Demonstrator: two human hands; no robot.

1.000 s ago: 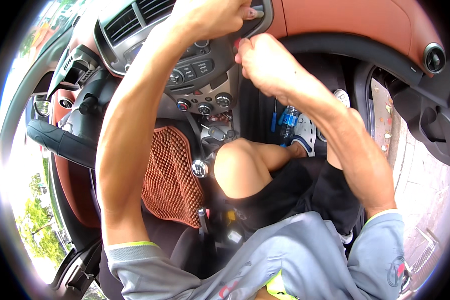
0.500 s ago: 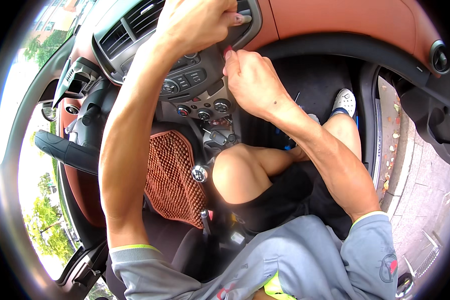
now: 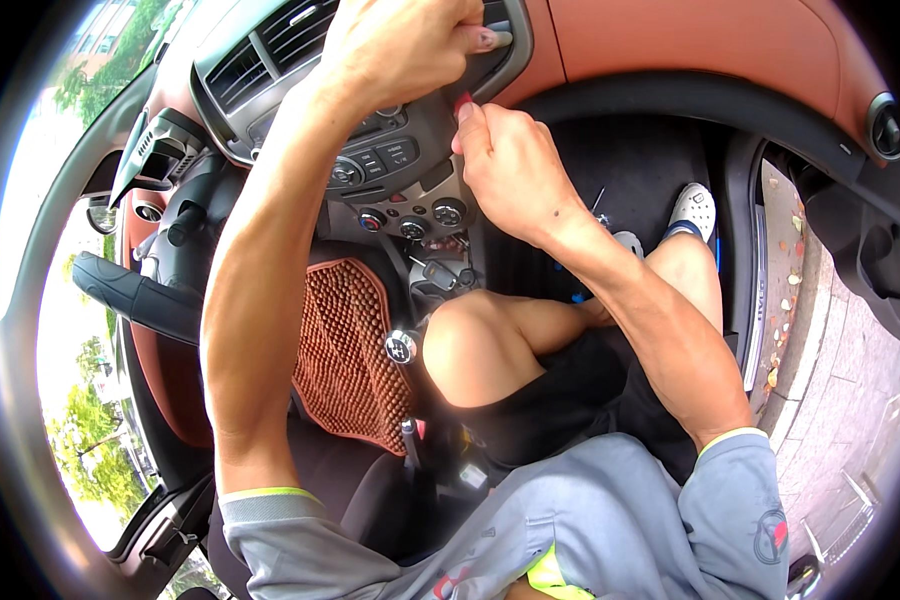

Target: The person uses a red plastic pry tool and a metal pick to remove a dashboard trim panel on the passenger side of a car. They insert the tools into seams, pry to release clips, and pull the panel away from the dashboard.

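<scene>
My left hand (image 3: 405,50) reaches to the top of the view, its fingers curled at the right air vent and the dashboard trim (image 3: 517,60) around it. One grey-smudged fingertip presses on that trim; the other fingertips are hidden or cut off. Just below, my right hand (image 3: 515,165) is closed, thumb on top, around a small red tool (image 3: 462,102). Only a bit of the red shows, against the lower right edge of the centre console (image 3: 425,135). The tool's exact kind is hidden by the fingers.
Below the console sit the climate knobs (image 3: 413,230) and the gear lever (image 3: 400,347). A beaded seat cover (image 3: 345,350) lies on the seat at left, near the steering wheel (image 3: 130,300). A screwdriver-like shaft (image 3: 599,199) stands out in the footwell. An open door (image 3: 865,245) is at right.
The view has shifted slightly, so the dashboard and both hands appear a little further right. Both hands keep nearly the same places and grips on the console.
</scene>
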